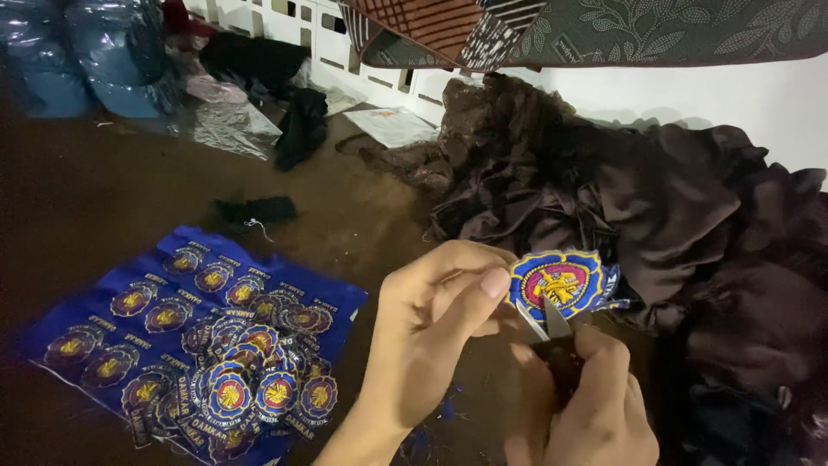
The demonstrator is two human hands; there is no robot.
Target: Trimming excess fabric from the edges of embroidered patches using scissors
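My left hand (431,319) pinches a round embroidered patch (561,283), blue-rimmed with a red and yellow emblem, between thumb and forefinger. My right hand (595,401) grips small scissors (552,324) whose blades point up at the patch's lower edge, touching it. Both hands hover above a brown floor (103,198). To the lower left lies a blue cloth sheet (172,293) with rows of uncut patches, and a heap of several cut-out patches (259,380) rests on it.
A big pile of dark brown fabric (655,207) fills the right side. A black scrap (254,210) with white thread lies on the floor. Plastic-wrapped blue bundles (95,52), clear plastic, and a white slotted wall panel (285,26) stand at the back. Patterned cloth (621,30) hangs above.
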